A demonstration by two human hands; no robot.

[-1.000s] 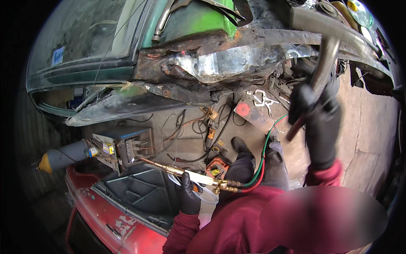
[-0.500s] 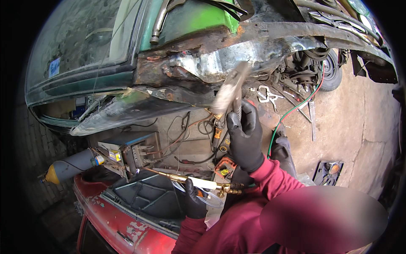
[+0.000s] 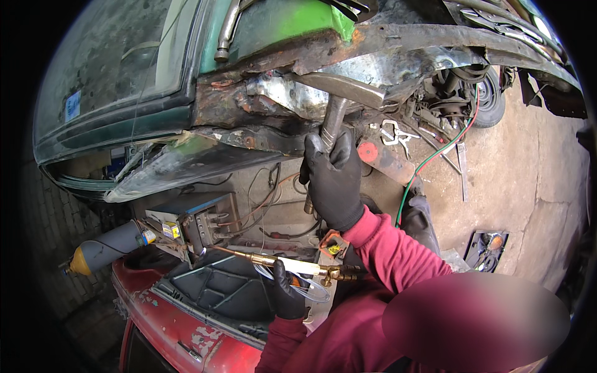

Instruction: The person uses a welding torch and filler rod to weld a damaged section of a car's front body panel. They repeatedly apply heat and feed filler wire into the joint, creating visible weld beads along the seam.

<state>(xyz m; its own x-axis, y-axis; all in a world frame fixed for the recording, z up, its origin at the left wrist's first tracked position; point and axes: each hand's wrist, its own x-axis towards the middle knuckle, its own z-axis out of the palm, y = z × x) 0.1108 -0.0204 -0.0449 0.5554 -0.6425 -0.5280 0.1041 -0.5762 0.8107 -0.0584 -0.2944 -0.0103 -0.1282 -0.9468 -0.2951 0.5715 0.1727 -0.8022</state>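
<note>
My right hand [image 3: 334, 183], in a black glove, is closed round the handle of a hammer [image 3: 354, 91]. The hammer's steel head lies over the bare, shiny metal patch [image 3: 273, 92] on the rusty edge of a green car body [image 3: 273, 34]; whether it touches the metal I cannot tell. Lower down, my gloved left hand [image 3: 286, 297] grips a brass gas torch [image 3: 301, 267] with a pale handle. A thin, loose coil of wire [image 3: 320, 292] hangs at the same hand. The torch's long tip points left, with a small bright glint near its end.
A grey cylinder with a yellow top [image 3: 109, 247] lies by a welding machine [image 3: 199, 217] at left. Below it is a red car [image 3: 205, 339]. A red-ended cylinder [image 3: 388, 163], clamps [image 3: 398, 137] and a red-green hose [image 3: 429, 160] are on the floor at right.
The hammer was blurred, raised and tilted beside the panel; now its head lies across the bare metal, and my right hand has moved left. The left hand and torch stay almost still.
</note>
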